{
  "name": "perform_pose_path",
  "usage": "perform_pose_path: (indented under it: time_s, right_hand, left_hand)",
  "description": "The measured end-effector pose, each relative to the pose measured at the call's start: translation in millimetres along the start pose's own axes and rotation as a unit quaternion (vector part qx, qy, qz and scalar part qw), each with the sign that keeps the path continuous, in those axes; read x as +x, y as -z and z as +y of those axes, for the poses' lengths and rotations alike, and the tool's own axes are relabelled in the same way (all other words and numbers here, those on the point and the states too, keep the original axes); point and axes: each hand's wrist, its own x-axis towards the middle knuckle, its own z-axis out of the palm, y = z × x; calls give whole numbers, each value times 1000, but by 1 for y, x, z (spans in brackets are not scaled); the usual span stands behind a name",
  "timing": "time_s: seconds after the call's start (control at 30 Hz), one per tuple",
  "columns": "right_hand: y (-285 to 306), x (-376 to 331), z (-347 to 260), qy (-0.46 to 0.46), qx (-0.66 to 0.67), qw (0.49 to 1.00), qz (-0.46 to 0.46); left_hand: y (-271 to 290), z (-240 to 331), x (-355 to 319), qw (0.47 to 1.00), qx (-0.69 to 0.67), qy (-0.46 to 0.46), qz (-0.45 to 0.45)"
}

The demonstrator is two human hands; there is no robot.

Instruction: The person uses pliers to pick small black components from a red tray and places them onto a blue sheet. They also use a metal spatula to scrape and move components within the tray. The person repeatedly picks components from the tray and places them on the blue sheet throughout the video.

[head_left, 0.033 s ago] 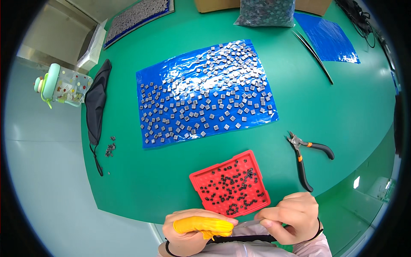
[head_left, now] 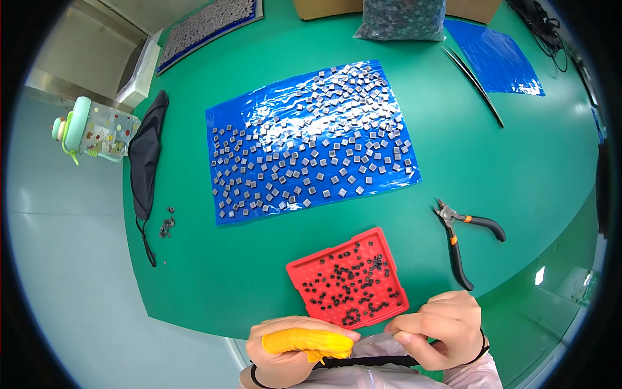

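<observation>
My left hand (head_left: pixel 285 347) is at the lower edge, its fingers closed and partly wrapped in yellow covering (head_left: pixel 308 340) like glove fingers. Beside it, my right hand (head_left: pixel 440 330) is bare, with thumb and forefinger pinched together. A thin, see-through strip (head_left: pixel 374 339) stretches between the two sets of fingertips; its exact kind is unclear. Just beyond my hands lies a red square tray (head_left: pixel 297 273) scattered with small black round parts (head_left: pixel 350 279). Farther off, a blue film sheet (head_left: pixel 227 117) carries many small grey square pieces (head_left: pixel 321 176).
Side cutters (head_left: pixel 453 227) with black-orange handles lie right of the tray; tweezers (head_left: pixel 476 81) and another blue sheet (head_left: pixel 499 58) are beyond. A black mask (head_left: pixel 146 152), a bottle (head_left: pixel 103 129) and loose bits (head_left: pixel 167 227) are left. A filled clear bag (head_left: pixel 402 19) stands at the back.
</observation>
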Motion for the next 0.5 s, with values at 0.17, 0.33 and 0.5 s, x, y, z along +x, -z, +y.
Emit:
perform_pose_path:
  time_s: [0.17, 0.33, 0.5]
  right_hand:
    - [1, 0, -3, -56, 87, 995, -3]
    - [8, 2, -4, -86, 118, 988, -40]
    - [11, 1, -5, -117, 129, 983, -52]
  left_hand:
    - [-1, 0, 3, 999, 8, -37, -13]
    - [-6, 10, 4, 1000, 24, -9, -10]
    - [-2, -3, 3, 999, 18, -45, -21]
